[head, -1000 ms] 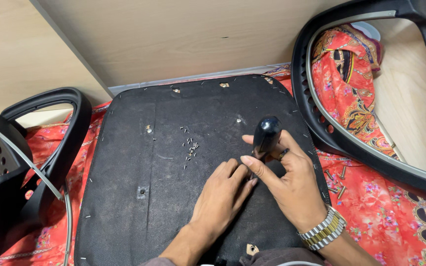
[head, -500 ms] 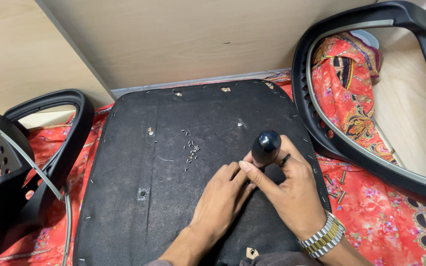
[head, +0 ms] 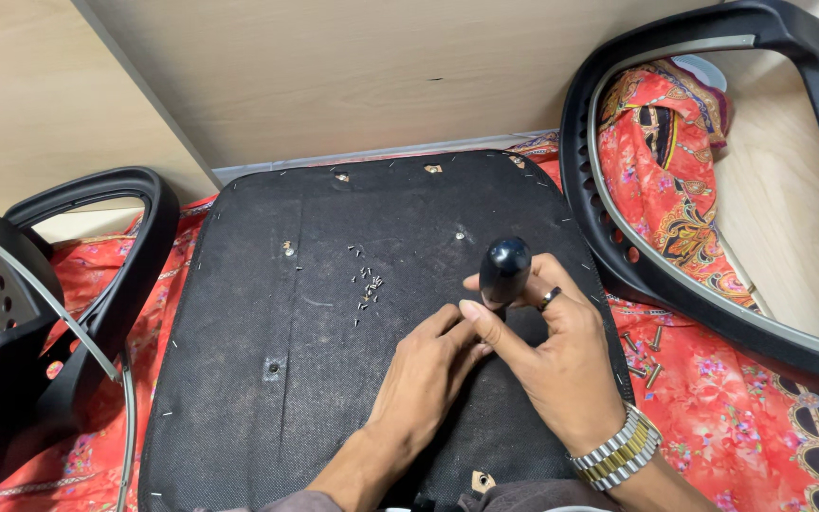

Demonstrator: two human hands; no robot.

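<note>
Bright, even light falls from above, leaving only soft, short shadows under the hands (head: 485, 379). The picture is sharp, colours are full, and no glare shows. Straight lines bow slightly toward the wide-angle edges.

A red patterned cloth (head: 732, 436) covers the floor; on it lie a black seat base (head: 334, 360), armrest frames (head: 97, 284) and loose bolts (head: 651, 356).

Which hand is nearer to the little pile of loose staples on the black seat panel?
Left. The left hand lies just below and right of the staples; the right hand sits farther right, holding the black tool handle.
</note>
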